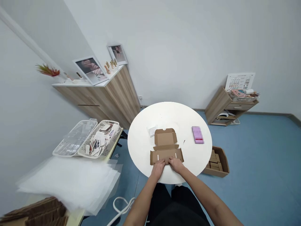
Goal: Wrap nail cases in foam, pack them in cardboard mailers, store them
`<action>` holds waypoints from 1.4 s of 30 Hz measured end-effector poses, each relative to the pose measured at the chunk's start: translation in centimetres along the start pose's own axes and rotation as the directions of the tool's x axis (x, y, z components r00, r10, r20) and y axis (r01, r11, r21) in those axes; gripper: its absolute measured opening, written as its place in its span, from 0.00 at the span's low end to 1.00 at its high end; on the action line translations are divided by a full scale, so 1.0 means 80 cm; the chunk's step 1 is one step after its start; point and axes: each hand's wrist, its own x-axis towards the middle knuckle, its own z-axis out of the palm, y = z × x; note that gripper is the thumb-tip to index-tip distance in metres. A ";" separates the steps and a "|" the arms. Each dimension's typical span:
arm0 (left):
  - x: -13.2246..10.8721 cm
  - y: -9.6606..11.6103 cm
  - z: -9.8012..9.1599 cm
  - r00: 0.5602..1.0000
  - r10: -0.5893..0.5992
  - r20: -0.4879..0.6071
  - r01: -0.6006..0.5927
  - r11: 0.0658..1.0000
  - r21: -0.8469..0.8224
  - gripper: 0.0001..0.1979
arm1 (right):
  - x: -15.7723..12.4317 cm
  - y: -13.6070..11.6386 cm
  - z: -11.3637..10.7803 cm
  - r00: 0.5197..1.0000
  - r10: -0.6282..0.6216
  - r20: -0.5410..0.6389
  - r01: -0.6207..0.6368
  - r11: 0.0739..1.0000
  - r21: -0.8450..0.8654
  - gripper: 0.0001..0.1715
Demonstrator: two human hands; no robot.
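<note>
A flat, unfolded brown cardboard box (166,145) lies in the middle of the round white table (143,147). My left hand (157,167) and my right hand (176,164) both rest on its near edge, side by side, fingers bent and pressing on the cardboard flap. A small white packet (152,131) lies just left of the box's far end. A pink-purple flat item (197,135) lies on the table to the right, away from both hands.
A cardboard carton (216,161) of folded brown boxes stands on the blue floor right of the table. At the left, a side table carries baskets (101,139) of small packets, clear sheets (70,182) and stacked cardboard (39,213). Wooden cabinets stand along the wall.
</note>
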 end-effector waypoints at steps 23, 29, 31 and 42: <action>0.016 -0.029 -0.015 0.972 0.220 0.085 -0.229 0.965 0.129 0.39 | 0.059 0.021 -0.041 0.937 0.348 0.031 -0.337 0.876 0.346 0.04; 0.016 -0.018 -0.011 0.984 0.177 -0.001 -0.174 0.970 0.172 0.43 | 0.080 0.081 -0.078 0.807 0.576 -0.126 -0.490 0.774 0.401 0.12; 0.015 -0.014 -0.010 0.987 0.159 -0.005 -0.156 0.971 0.184 0.44 | 0.092 0.092 -0.080 0.729 0.670 -0.142 -0.534 0.685 0.495 0.14; 0.014 -0.013 -0.009 0.991 0.134 0.008 -0.134 0.985 0.107 0.41 | 0.143 0.085 -0.066 0.731 0.679 0.065 -0.538 0.516 0.667 0.18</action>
